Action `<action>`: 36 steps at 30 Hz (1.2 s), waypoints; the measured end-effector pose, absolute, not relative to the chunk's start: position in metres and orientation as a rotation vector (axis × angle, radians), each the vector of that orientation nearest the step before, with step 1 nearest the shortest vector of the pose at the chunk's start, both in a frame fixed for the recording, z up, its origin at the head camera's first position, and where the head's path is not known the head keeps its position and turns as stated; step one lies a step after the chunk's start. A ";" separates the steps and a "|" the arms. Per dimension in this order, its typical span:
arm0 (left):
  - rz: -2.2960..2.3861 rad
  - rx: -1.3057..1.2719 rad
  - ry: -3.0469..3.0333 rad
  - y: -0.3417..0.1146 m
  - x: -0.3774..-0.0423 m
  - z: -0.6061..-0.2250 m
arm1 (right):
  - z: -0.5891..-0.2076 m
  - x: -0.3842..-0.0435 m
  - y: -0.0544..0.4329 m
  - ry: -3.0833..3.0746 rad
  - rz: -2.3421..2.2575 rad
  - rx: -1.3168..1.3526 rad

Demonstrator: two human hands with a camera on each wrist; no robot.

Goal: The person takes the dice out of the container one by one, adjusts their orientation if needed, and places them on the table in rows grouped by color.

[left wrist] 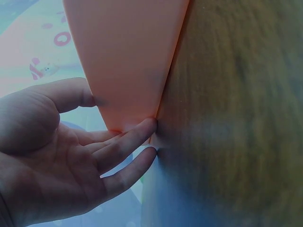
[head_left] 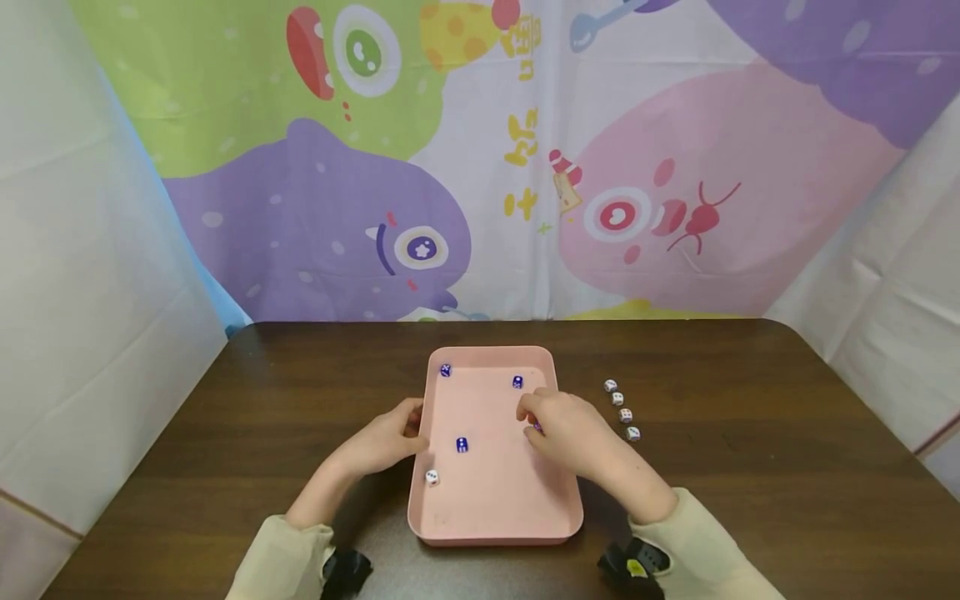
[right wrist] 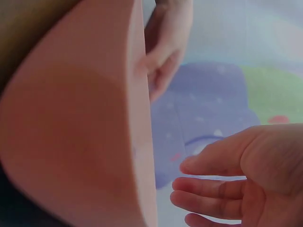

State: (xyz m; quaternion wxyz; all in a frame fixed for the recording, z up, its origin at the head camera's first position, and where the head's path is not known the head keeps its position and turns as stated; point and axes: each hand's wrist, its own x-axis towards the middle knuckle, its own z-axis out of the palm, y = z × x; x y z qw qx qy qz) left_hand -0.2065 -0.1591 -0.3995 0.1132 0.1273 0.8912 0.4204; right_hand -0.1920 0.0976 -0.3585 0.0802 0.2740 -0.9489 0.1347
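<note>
A pink tray [head_left: 498, 521] lies lengthwise on the table. My left hand [head_left: 382, 437] grips its left side, thumb over the rim and fingers against the outer wall, as the left wrist view shows. Above the right part of the tray is my right hand [head_left: 566, 429], thumb and fingers bent loosely and apart. A blue die [head_left: 537, 426] shows partly between them in the head view; the right wrist view shows nothing in that gap. Other blue dice lie at the tray's far left [head_left: 446, 370], far right [head_left: 517, 382] and centre left [head_left: 462, 445]. A white die [head_left: 432, 477] sits near the left wall.
Several white dice [head_left: 626, 415] form a slanting row on the dark wooden table [head_left: 720, 467], right of the tray. Behind the table hangs a cartoon-print curtain [head_left: 495, 275]. Pale cloth [head_left: 97, 275] flanks the table.
</note>
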 end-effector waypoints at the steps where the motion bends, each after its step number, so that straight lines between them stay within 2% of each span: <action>1: 1.235 0.371 2.615 -0.159 -0.206 -0.399 | -0.360 -0.191 0.094 -2.827 0.397 0.845; 8: 1.249 0.367 2.603 -0.159 -0.206 -0.398 | -0.366 -0.185 0.068 -2.761 0.402 1.005; 23: 1.252 0.395 2.600 -0.159 -0.207 -0.400 | -0.376 -0.171 0.027 -2.774 0.276 1.131; 36: 1.233 0.409 2.625 -0.158 -0.206 -0.400 | -0.387 -0.169 0.012 -2.745 0.176 1.186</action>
